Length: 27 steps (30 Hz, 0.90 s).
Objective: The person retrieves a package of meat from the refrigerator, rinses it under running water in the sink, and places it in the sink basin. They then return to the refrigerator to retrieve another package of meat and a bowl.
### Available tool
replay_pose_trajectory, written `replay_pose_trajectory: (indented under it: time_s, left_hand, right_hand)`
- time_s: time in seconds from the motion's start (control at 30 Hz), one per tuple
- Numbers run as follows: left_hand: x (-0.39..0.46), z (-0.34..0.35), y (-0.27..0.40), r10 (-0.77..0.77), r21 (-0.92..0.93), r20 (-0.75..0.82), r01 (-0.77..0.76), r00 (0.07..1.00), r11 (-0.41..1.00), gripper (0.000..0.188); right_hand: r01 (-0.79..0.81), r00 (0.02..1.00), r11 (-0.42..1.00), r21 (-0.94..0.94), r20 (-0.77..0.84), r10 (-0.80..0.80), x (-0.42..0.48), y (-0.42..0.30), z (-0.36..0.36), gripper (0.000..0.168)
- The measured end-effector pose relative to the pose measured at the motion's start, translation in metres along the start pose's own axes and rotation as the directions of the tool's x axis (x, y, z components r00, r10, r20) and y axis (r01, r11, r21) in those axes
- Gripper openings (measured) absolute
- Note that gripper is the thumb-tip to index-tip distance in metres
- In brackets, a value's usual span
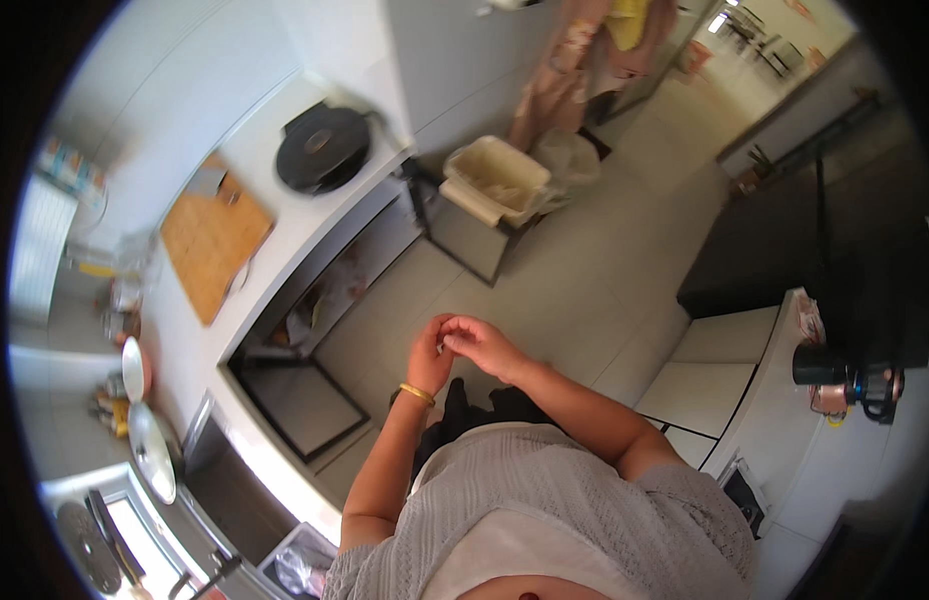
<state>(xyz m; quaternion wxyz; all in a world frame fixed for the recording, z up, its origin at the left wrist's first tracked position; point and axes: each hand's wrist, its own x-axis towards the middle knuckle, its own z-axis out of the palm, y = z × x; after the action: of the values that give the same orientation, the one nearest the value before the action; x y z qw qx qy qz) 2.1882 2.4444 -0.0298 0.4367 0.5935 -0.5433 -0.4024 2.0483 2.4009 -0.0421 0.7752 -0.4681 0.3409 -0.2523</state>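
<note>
My left hand (430,363), with a gold-coloured bracelet (417,394) at the wrist, is raised in front of my body. Its fingers meet those of my right hand (485,346), and the two hands touch at the fingertips. I see no object between them, though the curled fingers hide part of the space. Below them lies the tiled floor (554,300). To the left, an open cabinet door (303,401) stands out under the white counter (265,262), and the cabinet's interior (337,292) shows behind it.
On the counter lie a wooden cutting board (213,247) and a round black electric griddle (323,150). A second open door (468,244) stands near a cream bin (498,180). A sink (235,487) is at lower left; white cabinets (697,367) line the right.
</note>
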Motion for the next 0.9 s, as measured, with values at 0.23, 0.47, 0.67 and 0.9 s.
replay_pose_trajectory:
  time_s: [0.23, 0.47, 0.67, 0.9]
  left_hand:
    - [0.102, 0.216, 0.043, 0.105, -0.134, 0.294, -0.068, 0.95, 0.989, 0.037]
    - [0.195, 0.385, 0.119, 0.152, -0.281, 0.668, 0.057, 0.729, 0.958, 0.035]
    - [0.301, 0.455, 0.111, 0.108, -0.248, 0.827, 0.186, 0.552, 0.951, 0.038]
    - [0.462, 0.563, 0.172, 0.257, -0.316, 0.916, 0.16, 0.309, 0.935, 0.037]
  right_hand:
    - [0.121, 0.927, 0.97, -0.212, -0.326, -0.187, -0.07, -0.041, -0.213, 0.017]
    - [0.222, 0.789, 0.975, -0.007, -0.585, -0.184, -0.144, -0.096, -0.378, 0.023]
    - [0.307, 0.704, 0.945, 0.109, -0.695, -0.148, -0.114, -0.122, -0.469, 0.033]
    - [0.238, 0.561, 0.971, 0.027, -0.82, -0.114, -0.094, -0.219, -0.606, 0.032]
